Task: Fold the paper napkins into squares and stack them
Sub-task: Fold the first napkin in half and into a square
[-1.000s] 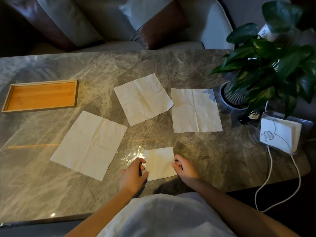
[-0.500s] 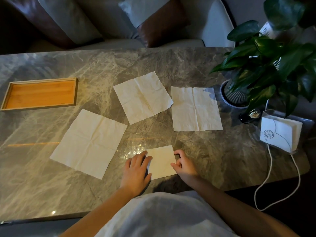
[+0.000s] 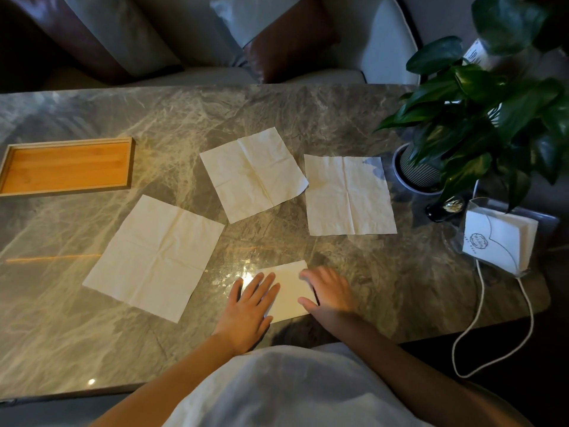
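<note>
A folded square napkin [image 3: 289,288] lies near the front edge of the marble table [image 3: 308,118]. My left hand [image 3: 249,306] lies flat with straight fingers on the napkin's left part. My right hand [image 3: 331,292] rests on its right edge, fingers spread and slightly blurred. Three unfolded napkins lie flat on the table: one at the left [image 3: 155,257], one in the middle, turned at an angle [image 3: 254,174], and one at the right [image 3: 349,195].
A wooden tray [image 3: 66,166] sits at the far left. A potted plant [image 3: 480,118] stands at the right, with a napkin holder [image 3: 498,245] full of napkins in front of it and a white cord [image 3: 498,334] hanging off the edge. A sofa with cushions lies beyond the table.
My left hand went from pinching the folded napkin's left edge to lying flat on it. My right hand opened from a curled pinch and now spreads over the right edge.
</note>
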`<move>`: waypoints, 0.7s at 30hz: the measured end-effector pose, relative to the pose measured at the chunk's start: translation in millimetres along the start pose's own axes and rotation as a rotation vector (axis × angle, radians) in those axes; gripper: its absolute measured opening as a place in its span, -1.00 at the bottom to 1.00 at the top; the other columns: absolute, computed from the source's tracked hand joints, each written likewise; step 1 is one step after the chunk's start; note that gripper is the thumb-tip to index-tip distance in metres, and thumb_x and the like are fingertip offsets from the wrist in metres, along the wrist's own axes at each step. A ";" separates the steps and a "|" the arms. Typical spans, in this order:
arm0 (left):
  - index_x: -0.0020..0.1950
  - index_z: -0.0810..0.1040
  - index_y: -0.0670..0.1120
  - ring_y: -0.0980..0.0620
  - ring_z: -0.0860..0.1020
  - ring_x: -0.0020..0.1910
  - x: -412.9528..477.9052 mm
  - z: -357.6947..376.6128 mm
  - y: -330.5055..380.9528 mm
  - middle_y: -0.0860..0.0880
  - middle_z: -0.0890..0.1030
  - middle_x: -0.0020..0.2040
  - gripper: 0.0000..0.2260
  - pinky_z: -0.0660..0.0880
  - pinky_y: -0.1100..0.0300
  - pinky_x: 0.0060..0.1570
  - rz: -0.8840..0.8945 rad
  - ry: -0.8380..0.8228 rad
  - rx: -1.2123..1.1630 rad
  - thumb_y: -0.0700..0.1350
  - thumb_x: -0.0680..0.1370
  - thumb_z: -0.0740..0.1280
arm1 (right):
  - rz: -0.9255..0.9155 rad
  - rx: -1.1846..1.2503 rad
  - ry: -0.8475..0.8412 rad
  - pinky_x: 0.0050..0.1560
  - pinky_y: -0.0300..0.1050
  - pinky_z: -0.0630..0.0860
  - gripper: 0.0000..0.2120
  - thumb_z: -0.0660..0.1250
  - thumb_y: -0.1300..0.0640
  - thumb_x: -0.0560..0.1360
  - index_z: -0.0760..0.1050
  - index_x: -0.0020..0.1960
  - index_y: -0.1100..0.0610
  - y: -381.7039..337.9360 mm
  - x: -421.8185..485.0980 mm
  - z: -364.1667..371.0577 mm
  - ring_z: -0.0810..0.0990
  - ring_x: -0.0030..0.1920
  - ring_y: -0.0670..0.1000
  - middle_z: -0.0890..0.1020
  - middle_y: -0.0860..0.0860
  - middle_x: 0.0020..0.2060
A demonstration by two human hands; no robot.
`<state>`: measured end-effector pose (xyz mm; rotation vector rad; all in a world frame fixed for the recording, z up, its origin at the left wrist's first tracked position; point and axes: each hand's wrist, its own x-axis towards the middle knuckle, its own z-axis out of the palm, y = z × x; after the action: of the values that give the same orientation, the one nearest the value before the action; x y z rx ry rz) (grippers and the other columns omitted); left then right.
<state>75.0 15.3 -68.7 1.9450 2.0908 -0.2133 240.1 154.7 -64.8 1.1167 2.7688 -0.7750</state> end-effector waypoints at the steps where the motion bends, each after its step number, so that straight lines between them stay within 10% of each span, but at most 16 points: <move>1: 0.42 0.37 -0.01 -0.10 0.38 0.39 0.1 0.4 0.0 -0.06 0.40 0.43 -0.42 0.34 -0.17 0.29 0.003 -0.003 0.002 0.19 0.46 0.33 | -0.062 -0.061 -0.022 0.22 -0.06 0.25 -0.51 0.36 -0.09 0.43 0.35 0.32 -0.08 -3.1 2.2 -0.1 0.38 0.28 0.01 0.44 -0.09 0.26; 8: 0.53 -0.21 0.04 -0.07 -0.32 0.46 1.0 9.2 -3.7 0.01 -0.27 0.52 -0.43 -0.41 -0.16 0.35 0.023 -0.099 -0.041 0.19 0.61 -0.07 | -0.173 -0.240 -0.264 0.49 0.21 -0.21 -0.30 0.29 -0.08 0.52 0.00 0.54 -0.09 -6.5 7.7 12.5 -0.20 0.55 -0.02 -0.11 -0.10 0.57; 21: 0.53 -0.21 0.07 -0.07 -0.24 0.52 -8.7 6.7 -9.2 0.02 -0.25 0.54 -0.43 -0.28 -0.19 0.43 -0.061 -0.145 -0.100 0.15 0.61 0.00 | -0.122 -0.181 -0.209 0.50 0.23 -0.10 -0.31 0.35 0.00 0.48 0.10 0.51 -0.12 25.0 -0.8 3.4 -0.13 0.56 0.01 -0.04 -0.11 0.57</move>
<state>67.1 4.3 -73.1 1.7558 2.0287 -0.2497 256.8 167.9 -78.4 0.7941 2.6844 -0.5977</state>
